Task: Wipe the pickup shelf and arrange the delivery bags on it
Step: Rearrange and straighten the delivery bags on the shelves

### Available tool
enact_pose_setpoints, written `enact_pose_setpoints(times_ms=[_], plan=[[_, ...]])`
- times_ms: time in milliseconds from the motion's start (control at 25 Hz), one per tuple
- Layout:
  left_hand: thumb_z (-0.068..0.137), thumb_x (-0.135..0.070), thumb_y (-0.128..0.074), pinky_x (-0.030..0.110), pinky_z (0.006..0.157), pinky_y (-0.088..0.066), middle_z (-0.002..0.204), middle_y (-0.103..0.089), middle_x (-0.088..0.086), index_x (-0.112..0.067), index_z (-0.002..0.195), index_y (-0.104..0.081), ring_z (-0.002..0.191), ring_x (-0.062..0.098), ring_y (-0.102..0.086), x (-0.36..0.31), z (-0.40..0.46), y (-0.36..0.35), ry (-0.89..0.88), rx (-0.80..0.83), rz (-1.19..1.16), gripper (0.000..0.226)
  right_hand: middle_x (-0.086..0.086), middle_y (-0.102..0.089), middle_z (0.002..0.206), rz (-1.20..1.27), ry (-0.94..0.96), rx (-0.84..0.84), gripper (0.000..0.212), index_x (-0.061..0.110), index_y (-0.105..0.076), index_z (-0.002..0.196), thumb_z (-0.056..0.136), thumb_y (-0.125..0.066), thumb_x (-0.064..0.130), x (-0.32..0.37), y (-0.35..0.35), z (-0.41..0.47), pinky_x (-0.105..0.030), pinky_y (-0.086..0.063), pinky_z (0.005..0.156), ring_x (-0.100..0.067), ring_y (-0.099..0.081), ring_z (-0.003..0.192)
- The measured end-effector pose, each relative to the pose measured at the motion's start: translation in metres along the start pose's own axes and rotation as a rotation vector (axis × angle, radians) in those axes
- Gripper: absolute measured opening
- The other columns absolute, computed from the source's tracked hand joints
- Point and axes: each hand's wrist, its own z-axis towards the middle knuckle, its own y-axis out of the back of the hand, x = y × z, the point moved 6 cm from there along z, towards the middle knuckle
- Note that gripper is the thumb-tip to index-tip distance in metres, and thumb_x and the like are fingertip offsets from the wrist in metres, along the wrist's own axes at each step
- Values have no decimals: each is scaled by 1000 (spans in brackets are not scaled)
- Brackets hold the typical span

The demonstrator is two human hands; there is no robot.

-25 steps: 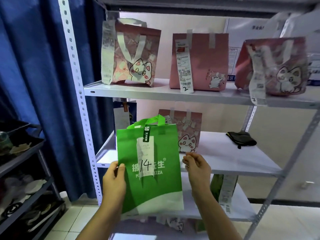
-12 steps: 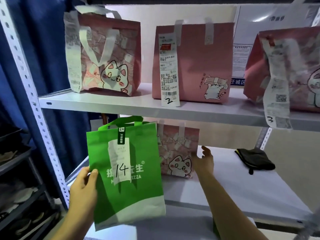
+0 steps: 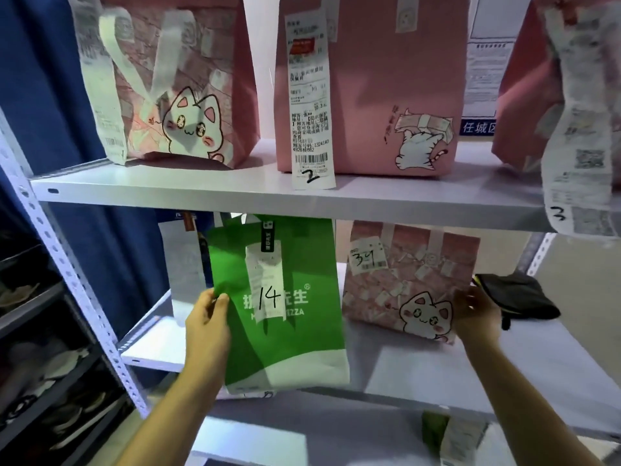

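Note:
My left hand (image 3: 207,317) pinches the left edge of a green delivery bag (image 3: 285,334) marked 14, held at the front of the middle shelf (image 3: 504,375). To its right a pink cat bag (image 3: 410,280) labelled 34 stands on that shelf. My right hand (image 3: 475,316) grips that pink bag's right edge. A dark cloth (image 3: 514,295) lies on the shelf behind my right hand. Three pink bags sit on the upper shelf (image 3: 168,186): a cat-print one (image 3: 174,79) at left, bag 2 (image 3: 369,85) in the middle, bag 3 (image 3: 537,105) at right.
A blue bag with a white receipt (image 3: 183,264) stands behind the green bag at the left. A perforated upright post (image 3: 67,264) and a blue curtain (image 3: 37,79) border the left. A dark rack (image 3: 37,331) with items is at far left. Another green bag (image 3: 437,432) sits on the shelf below.
The camera has moved closer to the shelves. The green bag has risen and moved in over the middle shelf. My right hand let go of it and now holds the pink bag 34, shifted right.

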Motion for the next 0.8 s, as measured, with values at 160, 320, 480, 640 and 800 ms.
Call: enact_pose_setpoints(times_ms=[160, 320, 480, 640, 800], plan=[[104, -19, -44, 38, 74, -47, 92, -65, 9, -25, 91, -64, 78, 22, -55, 6, 16, -48, -16, 70, -5, 24, -8, -64, 93, 20, -26, -73, 12, 14, -64, 106, 100, -55, 17, -30, 52, 29, -24, -43, 60, -16, -58, 71], [105, -22, -39, 36, 73, -54, 103, -69, -3, -36, 98, -63, 90, 18, -64, 15, 36, -89, 39, 100, -20, 29, -8, -66, 100, 99, -79, -131, 14, 18, -62, 111, 100, -54, 19, -51, 86, 39, -37, -49, 75, -29, -61, 86], [98, -15, -43, 36, 72, -54, 93, -70, -3, -34, 85, -65, 83, 24, -64, 20, 53, -133, 47, 142, -54, 31, -8, -67, 94, 94, -63, -159, 10, 17, -62, 105, 100, -53, 17, -56, 109, 44, -30, -48, 68, -24, -62, 78], [92, -10, -38, 27, 64, -47, 97, -66, 10, -28, 89, -62, 76, 23, -59, 27, 64, -155, 72, 138, 56, 30, 1, -66, 88, 105, -56, -155, 7, 19, -61, 101, 101, -54, 22, -57, 113, 40, -25, -47, 61, -16, -63, 76], [97, -10, -34, 30, 72, -51, 99, -64, 9, -23, 95, -60, 82, 27, -61, 38, 60, -155, 68, 139, 81, 30, 3, -66, 87, 119, -59, -161, 10, 18, -61, 104, 101, -55, 25, -57, 112, 41, -22, -44, 58, -10, -62, 74]])
